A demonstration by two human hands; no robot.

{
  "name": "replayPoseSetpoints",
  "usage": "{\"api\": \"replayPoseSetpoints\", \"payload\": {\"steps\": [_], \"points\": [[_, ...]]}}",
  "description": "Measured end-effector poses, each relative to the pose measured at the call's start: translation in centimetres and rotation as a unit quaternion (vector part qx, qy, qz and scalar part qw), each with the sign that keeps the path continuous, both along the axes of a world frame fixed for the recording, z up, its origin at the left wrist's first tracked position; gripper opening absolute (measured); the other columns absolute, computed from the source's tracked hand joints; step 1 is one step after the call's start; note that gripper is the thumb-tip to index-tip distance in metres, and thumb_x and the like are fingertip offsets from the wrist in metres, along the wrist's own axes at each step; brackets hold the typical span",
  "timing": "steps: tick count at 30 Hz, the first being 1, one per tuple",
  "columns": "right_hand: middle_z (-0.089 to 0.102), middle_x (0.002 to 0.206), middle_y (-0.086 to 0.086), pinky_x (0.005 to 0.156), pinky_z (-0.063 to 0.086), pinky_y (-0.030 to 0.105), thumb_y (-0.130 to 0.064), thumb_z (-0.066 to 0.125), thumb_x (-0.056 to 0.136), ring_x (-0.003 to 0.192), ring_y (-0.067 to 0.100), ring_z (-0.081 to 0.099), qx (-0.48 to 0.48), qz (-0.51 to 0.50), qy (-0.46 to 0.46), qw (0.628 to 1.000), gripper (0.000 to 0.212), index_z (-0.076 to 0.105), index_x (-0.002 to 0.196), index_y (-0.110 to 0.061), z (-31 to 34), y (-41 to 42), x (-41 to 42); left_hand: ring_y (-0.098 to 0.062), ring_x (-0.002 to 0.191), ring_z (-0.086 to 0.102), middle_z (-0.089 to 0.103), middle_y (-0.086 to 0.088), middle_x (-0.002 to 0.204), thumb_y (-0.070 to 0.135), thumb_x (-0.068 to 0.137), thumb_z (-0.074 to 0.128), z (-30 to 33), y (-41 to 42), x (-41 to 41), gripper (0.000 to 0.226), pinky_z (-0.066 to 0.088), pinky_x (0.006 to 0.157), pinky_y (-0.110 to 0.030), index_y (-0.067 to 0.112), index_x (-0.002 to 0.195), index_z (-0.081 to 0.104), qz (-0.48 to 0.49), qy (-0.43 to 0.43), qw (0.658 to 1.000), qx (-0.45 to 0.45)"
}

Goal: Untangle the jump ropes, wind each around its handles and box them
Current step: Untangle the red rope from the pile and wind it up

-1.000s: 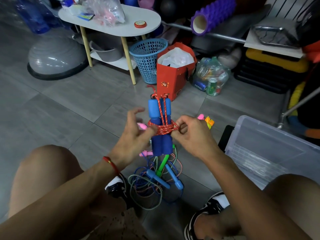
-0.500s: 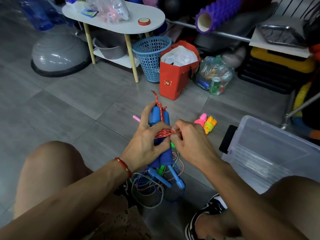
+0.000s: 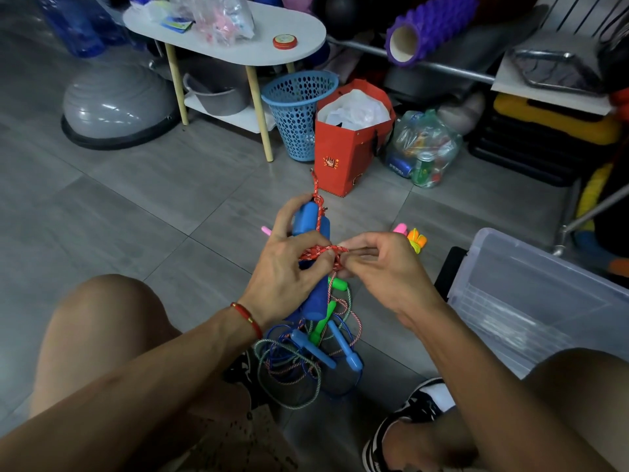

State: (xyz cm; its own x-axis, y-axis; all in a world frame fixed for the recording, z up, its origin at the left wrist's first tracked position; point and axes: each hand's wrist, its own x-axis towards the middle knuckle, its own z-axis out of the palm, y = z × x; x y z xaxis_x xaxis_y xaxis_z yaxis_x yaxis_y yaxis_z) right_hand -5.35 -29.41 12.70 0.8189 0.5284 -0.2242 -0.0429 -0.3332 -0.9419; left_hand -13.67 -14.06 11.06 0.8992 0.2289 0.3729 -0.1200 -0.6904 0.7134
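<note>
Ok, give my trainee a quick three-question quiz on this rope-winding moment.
1. True or false: the left hand grips the blue handles.
2. What is the right hand pinching? A) green handle B) red rope C) clear box
3. Where does the tangled pile lie?

Key: 1 true. 2 B. 3 On the floor between the feet, under the hands.

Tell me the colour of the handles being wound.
Blue handles, wrapped with red-and-white flecked rope; head view.
</note>
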Motion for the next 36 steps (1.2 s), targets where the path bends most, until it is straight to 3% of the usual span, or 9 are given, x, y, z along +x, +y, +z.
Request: {"api": "replayPoseSetpoints", "payload": {"steps": [4,6,11,15,21,28,31,33,36], "points": [[0.076,0.090,0.015,0.082,0.063,0.040,0.004,0.073,0.086,0.081,0.031,0.076,0.074,0.008,0.096,0.993,0.017,0.070,0.101,-0.004,0.1,-0.3,0.5,-0.010,0.098,0.059,0.035,0.001,0.151,0.016,0.089,0.070,0.2,0.2,-0.2,0.009,0.045,0.084,-0.015,0.015,0.081,0.075,0.010,-0.005,1.000,-0.012],[0.075,0.090,0.015,0.082,0.062,0.043,0.004,0.073,0.086,0.081,0.031,0.076,0.089,0.015,0.081,0.993,0.019,0.065,0.101,-0.006,0.0,-0.3,0.3,-0.011,0.099,0.060,0.036,0.002,0.150,0.013,0.088,0.070,0.1,0.5,-0.1,0.010,0.045,0.084,-0.017,0.016,0.080,0.074,0.012,0.000,1.000,-0.015],[0.073,0.079,-0.005,0.073,0.063,0.036,0.001,0.068,0.090,0.073,0.009,0.073,0.005,0.031,-0.178,0.984,0.017,0.071,0.089,-0.016,-0.9,0.4,-1.3,-0.007,0.099,0.059,0.036,0.002,0.150,0.012,0.088,0.070,0.0,0.6,-0.1,0.013,0.043,0.082,-0.011,0.017,0.076,0.072,0.030,0.001,1.000,-0.006],[0.074,0.084,-0.007,0.074,0.061,0.025,-0.007,0.073,0.086,0.075,0.003,0.071,-0.025,0.016,-0.254,0.967,0.012,0.073,0.098,-0.010,-0.6,0.4,-1.7,-0.006,0.101,0.059,0.035,0.000,0.151,0.013,0.087,0.070,0.0,0.4,0.2,0.011,0.046,0.082,-0.016,0.012,0.076,0.072,0.041,-0.004,0.999,0.012],[0.077,0.091,-0.005,0.080,0.058,0.017,-0.011,0.077,0.086,0.081,0.000,0.072,-0.044,0.002,-0.242,0.969,0.017,0.076,0.103,-0.011,-0.4,0.6,-2.1,-0.006,0.091,0.059,0.037,-0.001,0.152,0.012,0.086,0.070,0.1,0.0,0.3,0.012,0.050,0.080,-0.027,0.010,0.074,0.071,0.063,-0.025,0.997,0.030],[0.073,0.075,-0.007,0.066,0.058,0.017,-0.011,0.077,0.086,0.067,0.000,0.070,-0.036,0.010,-0.178,0.983,0.004,0.074,0.084,-0.013,-1.1,0.8,-1.5,-0.016,0.108,0.057,0.032,0.001,0.155,0.017,0.091,0.066,-0.3,0.0,0.2,0.014,0.050,0.089,-0.044,0.011,0.078,0.068,0.029,-0.024,0.995,0.091],[0.069,0.070,-0.005,0.057,0.056,0.023,-0.020,0.071,0.089,0.059,0.005,0.065,-0.073,0.014,-0.217,0.973,0.011,0.065,0.083,-0.013,-1.2,1.1,-1.3,-0.011,0.117,0.052,0.029,-0.002,0.156,0.016,0.095,0.063,-0.3,-0.1,0.2,0.007,0.048,0.096,-0.035,0.014,0.097,0.070,0.024,-0.015,0.998,0.056],[0.064,0.066,-0.002,0.050,0.049,0.027,-0.023,0.065,0.090,0.055,0.011,0.059,-0.107,0.023,-0.242,0.964,0.014,0.059,0.081,-0.014,-1.0,1.2,-1.2,-0.014,0.116,0.054,0.029,-0.004,0.155,0.015,0.098,0.060,-0.2,-0.2,0.2,0.017,0.048,0.096,-0.032,0.020,0.112,0.067,0.019,-0.011,0.999,0.036],[0.061,0.065,0.008,0.057,0.047,0.034,-0.030,0.056,0.088,0.059,0.015,0.054,-0.069,-0.009,-0.126,0.990,0.028,0.058,0.075,-0.005,-1.0,1.3,-1.2,-0.014,0.125,0.049,0.029,-0.010,0.154,0.007,0.096,0.060,-0.1,-0.3,0.0,0.020,0.042,0.100,-0.022,0.018,0.108,0.072,0.023,-0.020,0.999,0.038]]}}
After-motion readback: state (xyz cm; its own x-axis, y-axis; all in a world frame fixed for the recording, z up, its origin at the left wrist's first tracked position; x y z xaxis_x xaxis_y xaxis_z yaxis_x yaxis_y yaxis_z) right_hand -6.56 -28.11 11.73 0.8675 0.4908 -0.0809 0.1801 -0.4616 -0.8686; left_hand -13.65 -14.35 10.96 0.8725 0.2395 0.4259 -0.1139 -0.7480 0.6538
